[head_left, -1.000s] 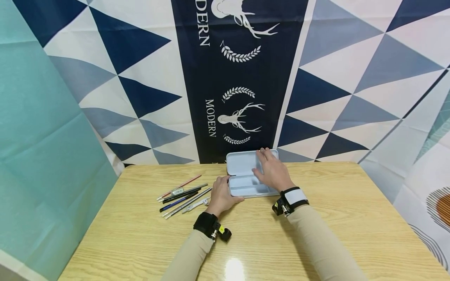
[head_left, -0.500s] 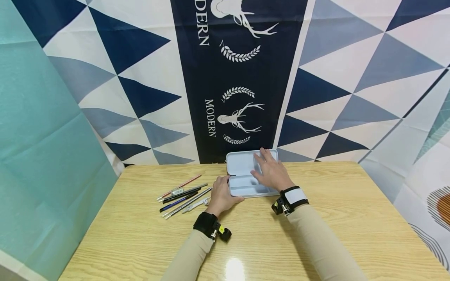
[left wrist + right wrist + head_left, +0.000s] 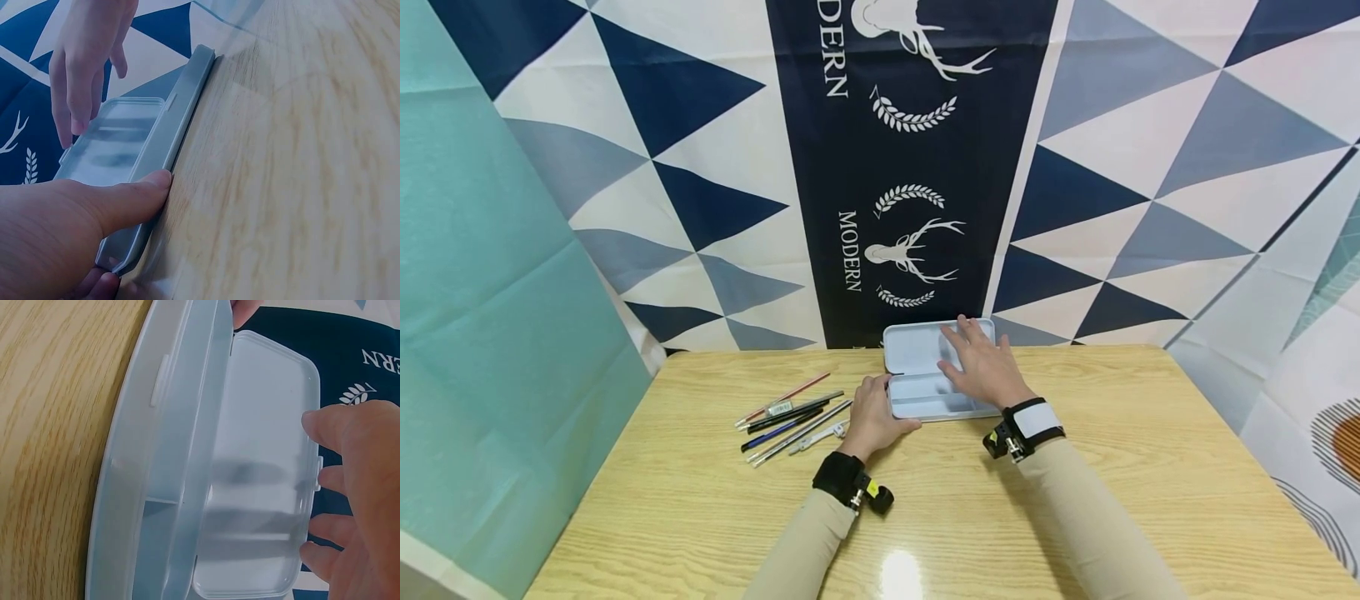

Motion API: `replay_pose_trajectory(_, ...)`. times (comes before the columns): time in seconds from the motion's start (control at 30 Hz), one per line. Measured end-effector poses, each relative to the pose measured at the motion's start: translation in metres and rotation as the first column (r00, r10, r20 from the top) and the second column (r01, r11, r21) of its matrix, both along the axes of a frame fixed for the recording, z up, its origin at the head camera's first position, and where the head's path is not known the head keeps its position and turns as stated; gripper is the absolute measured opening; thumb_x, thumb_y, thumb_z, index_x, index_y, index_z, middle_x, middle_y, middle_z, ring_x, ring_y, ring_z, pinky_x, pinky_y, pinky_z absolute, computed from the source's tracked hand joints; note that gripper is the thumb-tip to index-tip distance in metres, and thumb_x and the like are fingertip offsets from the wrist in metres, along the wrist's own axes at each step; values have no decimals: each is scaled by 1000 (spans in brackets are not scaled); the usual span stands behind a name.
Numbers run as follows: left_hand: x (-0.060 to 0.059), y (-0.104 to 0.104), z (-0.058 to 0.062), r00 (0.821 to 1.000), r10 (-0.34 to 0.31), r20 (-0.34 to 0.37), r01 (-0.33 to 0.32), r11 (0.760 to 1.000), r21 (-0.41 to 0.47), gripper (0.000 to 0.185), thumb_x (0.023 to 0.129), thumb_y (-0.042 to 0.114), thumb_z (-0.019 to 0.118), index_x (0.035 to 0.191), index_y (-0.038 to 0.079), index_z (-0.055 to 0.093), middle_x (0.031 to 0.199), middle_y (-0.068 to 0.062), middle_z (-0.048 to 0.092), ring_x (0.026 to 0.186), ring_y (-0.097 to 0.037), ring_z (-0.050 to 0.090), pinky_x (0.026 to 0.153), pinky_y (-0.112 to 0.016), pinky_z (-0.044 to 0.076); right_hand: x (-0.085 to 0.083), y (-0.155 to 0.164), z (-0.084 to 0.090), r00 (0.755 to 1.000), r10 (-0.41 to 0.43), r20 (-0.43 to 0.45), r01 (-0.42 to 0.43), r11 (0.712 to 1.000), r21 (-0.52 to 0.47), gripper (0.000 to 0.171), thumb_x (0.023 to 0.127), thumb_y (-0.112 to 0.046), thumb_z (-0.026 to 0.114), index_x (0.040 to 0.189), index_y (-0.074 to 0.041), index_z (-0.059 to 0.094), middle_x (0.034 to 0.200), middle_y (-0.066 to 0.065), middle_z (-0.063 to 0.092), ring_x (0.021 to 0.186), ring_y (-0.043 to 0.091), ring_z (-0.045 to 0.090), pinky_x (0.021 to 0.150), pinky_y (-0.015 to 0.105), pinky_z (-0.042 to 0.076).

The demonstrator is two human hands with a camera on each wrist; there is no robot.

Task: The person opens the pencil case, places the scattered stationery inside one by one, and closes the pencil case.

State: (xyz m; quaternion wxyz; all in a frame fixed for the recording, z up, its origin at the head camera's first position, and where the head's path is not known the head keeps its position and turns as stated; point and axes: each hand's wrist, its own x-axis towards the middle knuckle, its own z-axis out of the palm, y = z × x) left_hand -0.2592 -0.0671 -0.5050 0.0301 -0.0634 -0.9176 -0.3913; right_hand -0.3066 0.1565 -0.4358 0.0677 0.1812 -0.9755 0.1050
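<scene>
A pale grey plastic pencil case [image 3: 917, 407] lies open at the far middle of the wooden table, its lid [image 3: 910, 348] standing up against the wall cloth. My left hand [image 3: 871, 418] grips the case's left front corner, thumb [image 3: 128, 199] pressed along the front wall [image 3: 182, 115]. My right hand [image 3: 981, 368] reaches over the tray with straight, spread fingers at the inside of the lid [image 3: 265, 487]. In the right wrist view the right hand [image 3: 362, 494] hovers just in front of the lid, and the tray [image 3: 147, 487] holds nothing.
Several pens and pencils [image 3: 788, 414] lie in a loose bundle on the table [image 3: 1075, 500] left of the case. A patterned blue and white cloth [image 3: 910, 167] hangs right behind the case. A teal cloth [image 3: 490, 333] borders the left side.
My right wrist has drifted slightly to the right and toward me, with the fingers still at the lid. The left hand and the case have stayed put.
</scene>
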Motion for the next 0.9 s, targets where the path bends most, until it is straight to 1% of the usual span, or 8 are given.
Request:
replay_pose_trajectory(0.23, -1, 1, -1, 1000, 7, 7, -7, 1000, 7, 99, 81, 28, 104, 159, -5, 53, 138, -23, 60, 126, -38, 57, 110, -54, 52, 1, 2, 4, 1000, 5, -17, -6, 1000, -17, 67, 113, -39, 63, 172, -10, 47, 184, 28, 28, 172, 52, 30, 126, 91, 28)
replay_pose_trajectory(0.4, 0, 2, 1, 1000, 7, 1, -7, 999, -32, 98, 81, 29, 104, 158, -5, 54, 136, -21, 61, 123, -35, 57, 108, -51, 53, 1, 3, 10, 1000, 6, -27, -6, 1000, -12, 68, 113, -42, 63, 172, -13, 47, 185, 27, 28, 172, 52, 28, 126, 90, 28)
replay_pose_trajectory(0.5, 0, 1, 1, 1000, 3, 2, -2, 999, -45, 98, 82, 30, 103, 159, -4, 53, 136, -20, 61, 124, -35, 57, 109, -51, 53, 2, 4, 14, 1000, 1, -26, -1, 1000, -2, 68, 113, -43, 63, 172, -14, 47, 186, 26, 27, 173, 51, 26, 127, 90, 28)
replay_pose_trajectory(0.73, 2, 1, 3, 1000, -2, -7, 1, 1000, -28, 96, 83, 29, 103, 158, -5, 53, 136, -22, 61, 124, -37, 57, 108, -53, 53, 2, 10, 19, 1000, -15, -12, 16, 1000, 5, 66, 113, -41, 62, 172, -13, 48, 186, 27, 26, 174, 52, 24, 128, 90, 27)
replay_pose_trajectory(0.9, 4, 1, 5, 1000, 4, -2, -4, 1000, -16, 96, 83, 28, 103, 158, -5, 54, 137, -21, 61, 126, -37, 57, 110, -54, 53, 4, 15, 20, 1000, -29, -11, 29, 1000, 4, 68, 114, -40, 61, 173, -11, 45, 186, 27, 25, 174, 53, 23, 128, 89, 28)
